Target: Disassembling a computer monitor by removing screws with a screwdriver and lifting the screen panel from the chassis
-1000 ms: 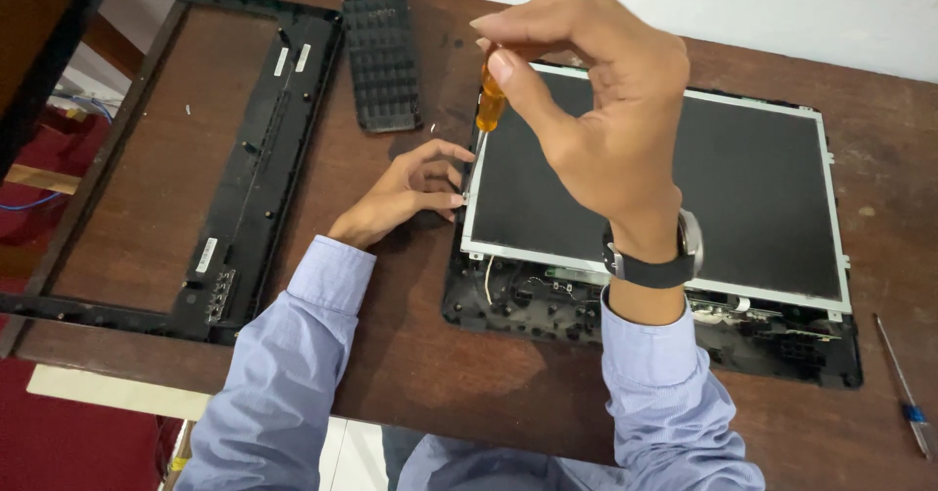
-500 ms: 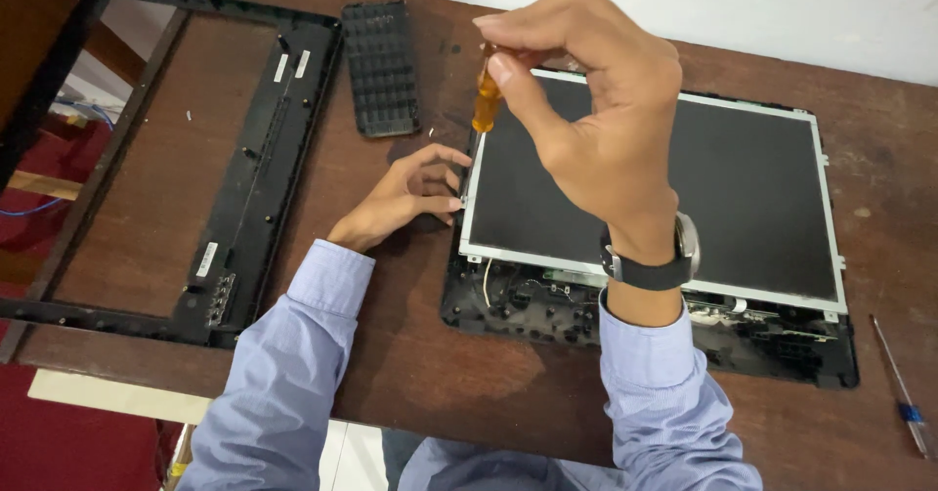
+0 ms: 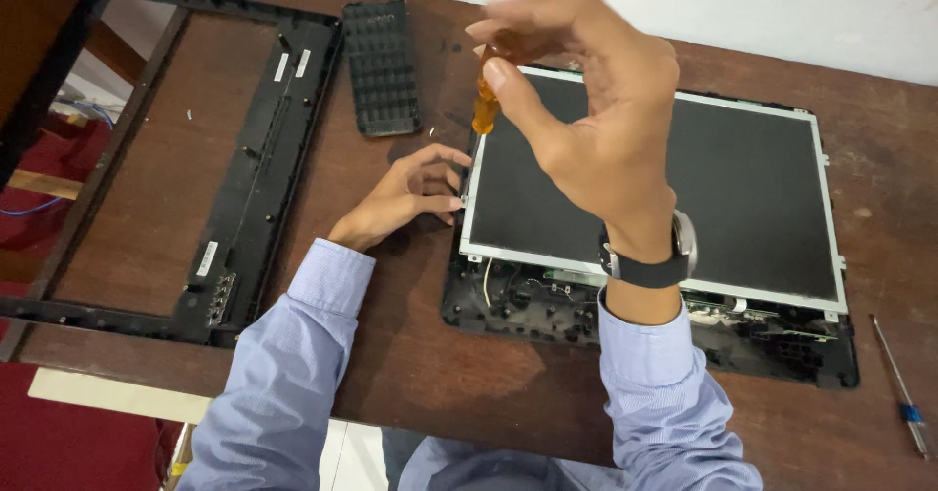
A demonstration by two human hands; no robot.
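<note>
A dark flat display panel with a silver metal frame (image 3: 743,188) lies in a black rear housing (image 3: 508,305) on the brown wooden table. My right hand (image 3: 586,110) grips the orange handle of a screwdriver (image 3: 485,100), held upright over the panel's left edge. Its shaft runs down toward that edge and is mostly hidden. My left hand (image 3: 405,193) rests on the table with its fingertips at the panel's left edge, beside the screwdriver tip. A watch sits on my right wrist.
A large black bezel frame (image 3: 254,188) lies on the left side of the table. A black grilled cover plate (image 3: 381,66) lies at the back, between bezel and panel. A thin screwdriver with a blue band (image 3: 901,388) lies at the right edge.
My right hand's fingers have shifted on the orange handle, as in turning it; they look blurred now. The left hand stays at the panel's edge.
</note>
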